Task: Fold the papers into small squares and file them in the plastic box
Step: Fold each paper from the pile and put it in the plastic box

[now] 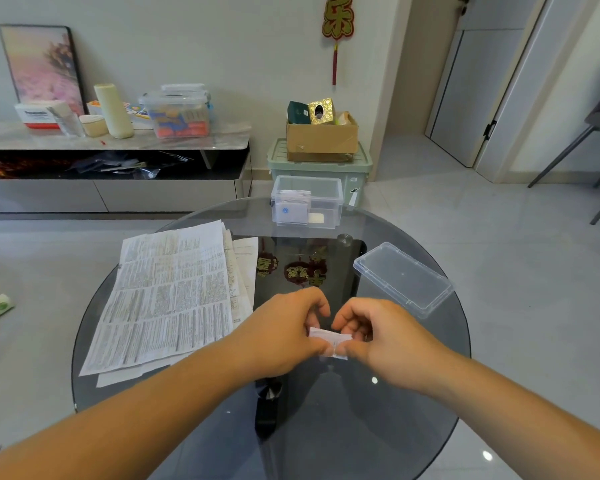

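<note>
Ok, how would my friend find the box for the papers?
Look at the round glass table. At its far edge stands a clear plastic box with folded papers inside. Unlike the flat lid nearer on the right, it is tall and open.

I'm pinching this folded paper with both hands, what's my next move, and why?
Probably carry the folded paper to the open plastic box: left hand and right hand pinch it already small, and folded pieces stand in that box.

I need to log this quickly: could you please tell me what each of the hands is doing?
Left hand: pinches the folded paper.
Right hand: pinches the same folded paper.
</note>
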`<act>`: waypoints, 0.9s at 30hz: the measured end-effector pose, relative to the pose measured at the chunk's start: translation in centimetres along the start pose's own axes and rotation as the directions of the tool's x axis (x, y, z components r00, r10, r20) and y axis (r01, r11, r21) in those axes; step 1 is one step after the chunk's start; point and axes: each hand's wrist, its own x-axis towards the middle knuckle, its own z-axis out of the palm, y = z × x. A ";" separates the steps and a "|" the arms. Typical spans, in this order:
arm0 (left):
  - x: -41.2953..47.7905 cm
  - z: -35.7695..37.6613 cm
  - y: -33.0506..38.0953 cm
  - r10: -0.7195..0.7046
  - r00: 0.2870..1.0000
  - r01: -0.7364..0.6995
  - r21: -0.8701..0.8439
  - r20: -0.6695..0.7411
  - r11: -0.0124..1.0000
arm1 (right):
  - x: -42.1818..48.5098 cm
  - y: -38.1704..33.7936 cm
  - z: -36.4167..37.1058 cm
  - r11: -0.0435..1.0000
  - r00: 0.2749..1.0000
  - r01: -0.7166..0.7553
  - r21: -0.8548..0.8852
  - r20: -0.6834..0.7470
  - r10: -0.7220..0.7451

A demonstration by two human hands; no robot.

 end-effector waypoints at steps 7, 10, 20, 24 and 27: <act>5.0 -5.2 0.1 0.074 0.982 -0.058 0.092 -0.175 0.994 | 5.3 -2.0 -3.3 0.993 0.963 0.093 -0.079 -0.246 -0.110; 8.9 -7.5 -0.9 0.088 0.963 -0.067 0.089 -0.256 0.994 | 10.0 -2.6 -5.3 0.984 0.933 0.111 -0.139 -0.327 -0.151; 20.5 -11.3 -8.4 0.078 0.963 0.068 0.510 -0.258 0.857 | 26.7 -0.6 -9.4 0.984 0.867 0.036 -0.172 -0.485 -0.116; 22.0 -11.1 -9.8 0.172 0.982 -0.050 0.763 -0.081 0.645 | 29.8 0.2 -8.8 0.966 0.878 0.002 -0.259 -0.461 -0.125; 23.1 -11.1 -10.0 0.183 0.983 -0.115 0.823 0.014 0.556 | 30.9 0.3 -8.3 0.936 0.893 -0.013 -0.352 -0.425 -0.147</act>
